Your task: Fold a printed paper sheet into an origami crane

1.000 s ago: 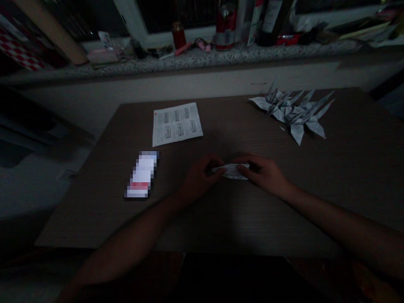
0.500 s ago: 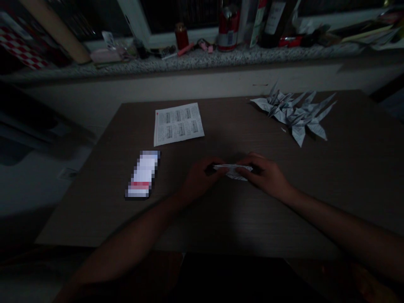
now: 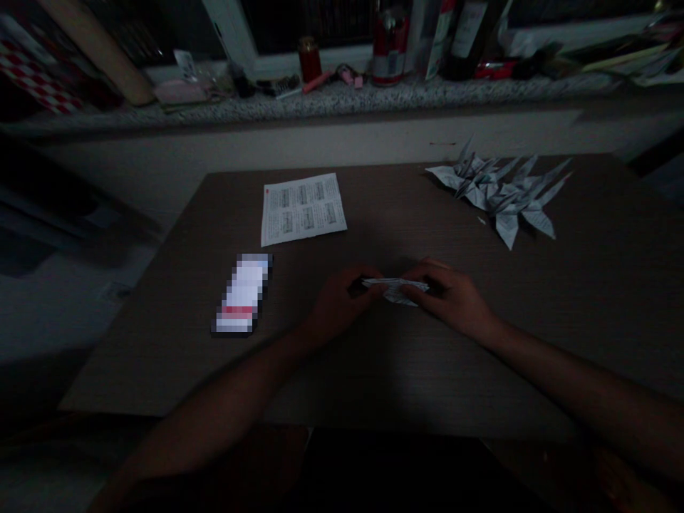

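Note:
Between my two hands is a small folded piece of printed paper (image 3: 398,291), low over the dark wooden table (image 3: 342,388). My left hand (image 3: 350,296) pinches its left end, thumb on the near side. On the right end, my right hand (image 3: 447,288) grips it the same way, with the thumb in front. The fingers behind the paper are mostly hidden. Farther back on the right lie several folded paper cranes (image 3: 505,192) of similar printed paper, clustered together.
A flat printed sheet (image 3: 303,209) lies at the back left. Nearer me is a phone (image 3: 243,293) with a lit, blurred-out screen. Behind the table, a granite sill (image 3: 299,105) carries a red can (image 3: 389,50), a jar (image 3: 308,63), a dark bottle (image 3: 466,39) and other clutter.
Both hands keep their hold on the folded paper, with hardly any movement. The view has shifted very slightly.

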`<state>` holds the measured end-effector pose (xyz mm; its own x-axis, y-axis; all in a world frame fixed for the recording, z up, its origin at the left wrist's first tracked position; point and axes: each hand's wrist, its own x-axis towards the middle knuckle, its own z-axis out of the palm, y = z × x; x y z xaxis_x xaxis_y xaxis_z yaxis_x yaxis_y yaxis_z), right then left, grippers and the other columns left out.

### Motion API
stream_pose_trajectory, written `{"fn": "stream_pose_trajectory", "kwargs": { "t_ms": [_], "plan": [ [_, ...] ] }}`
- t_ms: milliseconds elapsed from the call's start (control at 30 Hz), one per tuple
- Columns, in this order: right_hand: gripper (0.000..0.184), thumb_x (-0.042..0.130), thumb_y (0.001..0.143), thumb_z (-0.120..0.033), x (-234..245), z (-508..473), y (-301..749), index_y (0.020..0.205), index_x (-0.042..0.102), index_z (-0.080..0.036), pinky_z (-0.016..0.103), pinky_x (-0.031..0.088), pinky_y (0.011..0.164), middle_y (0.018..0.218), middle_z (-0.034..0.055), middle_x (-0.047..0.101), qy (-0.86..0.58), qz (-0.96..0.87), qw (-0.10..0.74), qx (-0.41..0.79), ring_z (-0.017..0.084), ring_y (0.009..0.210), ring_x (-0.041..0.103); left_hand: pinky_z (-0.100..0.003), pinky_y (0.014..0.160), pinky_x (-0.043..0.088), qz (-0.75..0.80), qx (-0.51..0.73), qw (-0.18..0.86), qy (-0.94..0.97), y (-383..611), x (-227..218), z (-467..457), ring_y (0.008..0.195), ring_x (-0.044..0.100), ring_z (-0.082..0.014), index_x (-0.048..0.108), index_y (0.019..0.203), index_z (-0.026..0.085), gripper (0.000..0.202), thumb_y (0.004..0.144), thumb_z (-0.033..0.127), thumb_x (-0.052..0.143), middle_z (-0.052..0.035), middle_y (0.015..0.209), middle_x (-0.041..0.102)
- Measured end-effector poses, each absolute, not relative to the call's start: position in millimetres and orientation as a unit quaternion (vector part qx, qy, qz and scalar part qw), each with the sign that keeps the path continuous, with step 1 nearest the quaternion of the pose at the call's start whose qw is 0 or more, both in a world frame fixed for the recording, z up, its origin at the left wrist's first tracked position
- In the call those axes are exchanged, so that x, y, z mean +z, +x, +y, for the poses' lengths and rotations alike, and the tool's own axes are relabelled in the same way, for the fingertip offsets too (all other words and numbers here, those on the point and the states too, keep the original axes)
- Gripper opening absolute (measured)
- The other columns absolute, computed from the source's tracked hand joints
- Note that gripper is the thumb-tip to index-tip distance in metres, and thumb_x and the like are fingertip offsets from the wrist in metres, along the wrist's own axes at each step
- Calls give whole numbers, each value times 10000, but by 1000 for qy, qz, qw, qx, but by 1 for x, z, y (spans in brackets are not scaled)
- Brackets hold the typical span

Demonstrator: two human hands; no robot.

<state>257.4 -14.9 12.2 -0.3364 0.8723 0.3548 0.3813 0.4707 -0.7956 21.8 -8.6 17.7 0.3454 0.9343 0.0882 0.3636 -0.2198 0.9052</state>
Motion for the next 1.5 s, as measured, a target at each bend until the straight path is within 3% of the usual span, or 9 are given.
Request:
{"fn": "stream_pose_trajectory", "kwargs": {
  "t_ms": [533, 1000, 1200, 1500],
  "plan": [
    [103, 685, 965, -327, 13, -15, 258, 950, 731, -236, 328, 531, 725, 872, 32, 709, -420, -756, 397, 307, 193, 796, 673, -321, 864, 560, 447, 335, 450, 697, 18, 16, -6, 895, 722, -192, 774, 998, 222, 227, 938, 430, 703, -26, 963, 783],
    [214, 666, 965, -432, 15, -13, 259, 910, 734, -237, 355, 539, 723, 847, 44, 711, -455, -744, 395, 289, 208, 775, 671, -364, 991, 532, 445, 304, 469, 699, 18, 22, -4, 1059, 727, -222, 774, 1170, 243, 321, 1034, 399, 529, -26, 1131, 790],
    [213, 686, 956, -429, 11, -13, 257, 903, 751, -233, 344, 536, 707, 853, 40, 734, -450, -741, 388, 313, 203, 773, 689, -328, 848, 553, 466, 301, 459, 694, 20, 17, -3, 931, 724, -216, 773, 1075, 210, 299, 954, 456, 653, -39, 1020, 789],
    [225, 677, 951, -419, 11, -6, 265, 1011, 809, -247, 340, 564, 685, 928, 42, 790, -445, -746, 345, 355, 208, 789, 723, -340, 853, 550, 505, 292, 396, 708, 13, 15, 5, 891, 706, -218, 767, 1033, 221, 314, 976, 487, 610, -35, 985, 777]
  ]
}}
